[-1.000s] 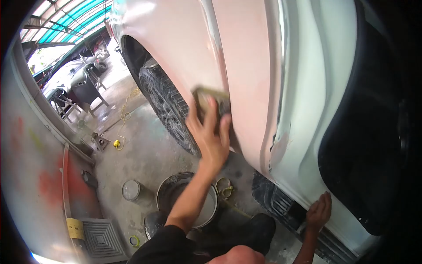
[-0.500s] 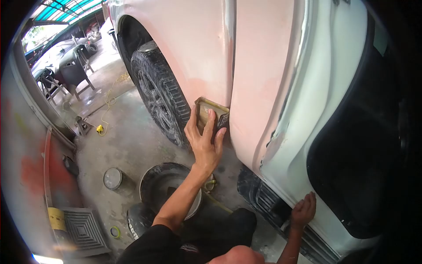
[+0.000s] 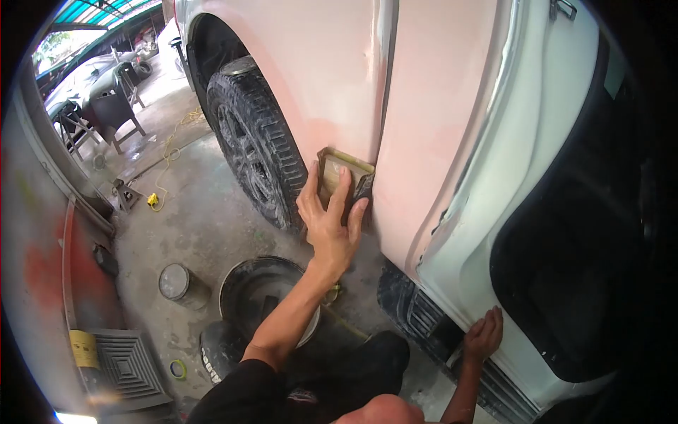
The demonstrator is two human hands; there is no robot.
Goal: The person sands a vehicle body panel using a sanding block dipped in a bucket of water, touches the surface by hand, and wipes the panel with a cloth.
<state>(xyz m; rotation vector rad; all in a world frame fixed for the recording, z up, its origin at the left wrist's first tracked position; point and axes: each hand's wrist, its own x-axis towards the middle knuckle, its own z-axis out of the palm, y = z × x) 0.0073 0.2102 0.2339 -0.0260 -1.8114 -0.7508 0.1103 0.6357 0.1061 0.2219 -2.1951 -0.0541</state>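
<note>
My left hand (image 3: 330, 222) grips a tan block (image 3: 337, 177) with dark sheet at its side. It presses the block against the lower part of the pinkish car panel (image 3: 321, 85), just behind the wheel (image 3: 254, 148) and beside the vertical panel gap. Farther right, my right hand (image 3: 484, 335) rests against the lower edge of the pale green-white sill (image 3: 462, 283). Its fingers are extended and slightly bent, with nothing visible in them.
Below my left forearm is a round dark basin (image 3: 236, 283). A can (image 3: 176, 281), a tape roll (image 3: 178, 369) and a yellow cord (image 3: 167, 152) lie on the floor. A ribbed side step (image 3: 417, 311) runs under the sill. A paint-marked panel (image 3: 46, 268) stands left.
The view has shifted, so the car door and sill show farther up. My left hand and the block have moved down the panel from a second ago. My right hand stays at the sill.
</note>
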